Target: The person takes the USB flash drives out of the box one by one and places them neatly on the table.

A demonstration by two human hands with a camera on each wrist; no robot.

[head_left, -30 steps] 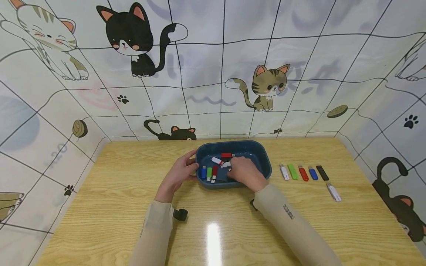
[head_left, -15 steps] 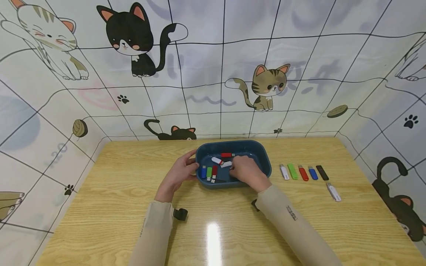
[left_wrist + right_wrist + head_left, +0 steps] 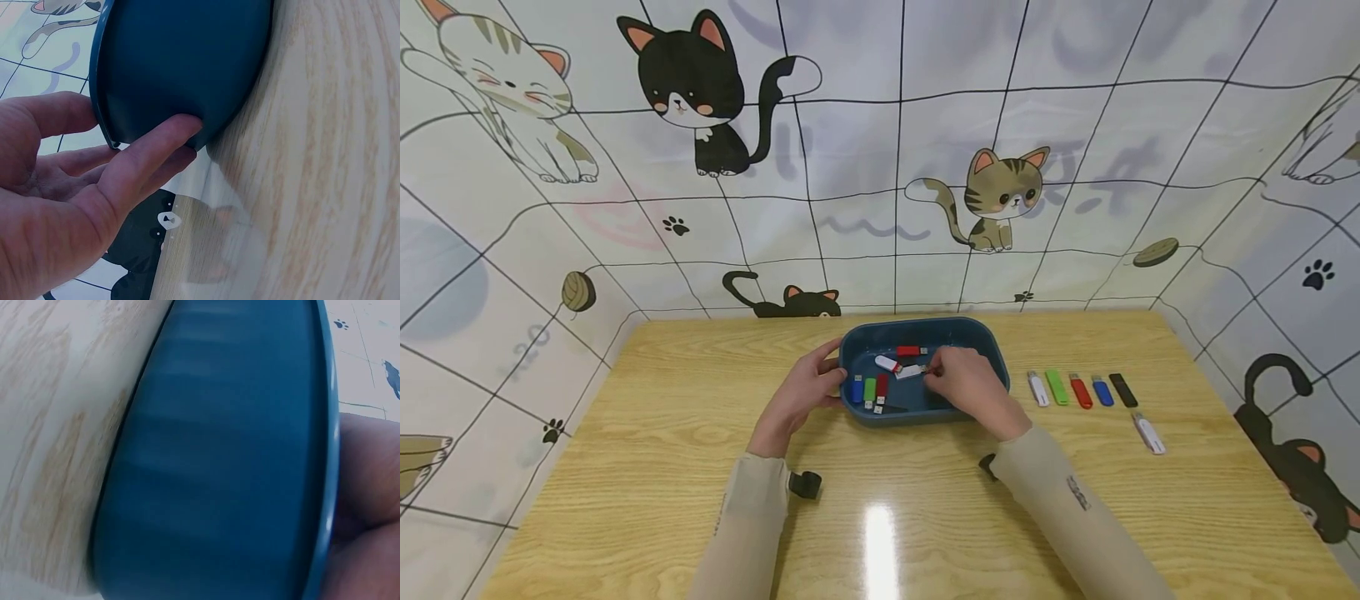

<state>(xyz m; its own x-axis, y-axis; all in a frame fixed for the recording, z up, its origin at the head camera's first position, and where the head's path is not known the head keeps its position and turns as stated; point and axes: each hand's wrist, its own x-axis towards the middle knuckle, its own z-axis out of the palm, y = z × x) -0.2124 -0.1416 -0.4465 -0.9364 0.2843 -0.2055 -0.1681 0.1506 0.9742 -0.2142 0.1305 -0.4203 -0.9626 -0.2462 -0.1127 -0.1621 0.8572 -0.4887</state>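
Observation:
A dark blue plastic tub (image 3: pixel 859 333) stands on the table, with several USB sticks inside it. My left hand (image 3: pixel 805 390) holds its left end, fingers against the outer wall in the left wrist view. My right hand (image 3: pixel 966 383) reaches over the near rim into the right half, fingers bent; whether they hold a stick I cannot tell. Just left of its fingertips lies a white USB stick (image 3: pixel 908 372), beside a white and red one (image 3: pixel 886 363). A red stick (image 3: pixel 907 351) lies behind, and a blue one (image 3: pixel 857 390), a green one (image 3: pixel 869 390) and a dark red one (image 3: pixel 882 387) at the left.
Right of the tub, USB sticks lie in a slanted row on the wooden table (image 3: pixel 700 517): white (image 3: pixel 1037 389), green (image 3: pixel 1057 387), red (image 3: pixel 1081 391), blue (image 3: pixel 1101 391) and black (image 3: pixel 1123 390). Another white stick (image 3: pixel 1148 434) lies nearer. Cat-print sheets (image 3: pixel 850 167) surround the table.
My right hand has shifted a little to the right inside the tub, uncovering more of the white stick's metal end. The left hand has stayed on the tub's end.

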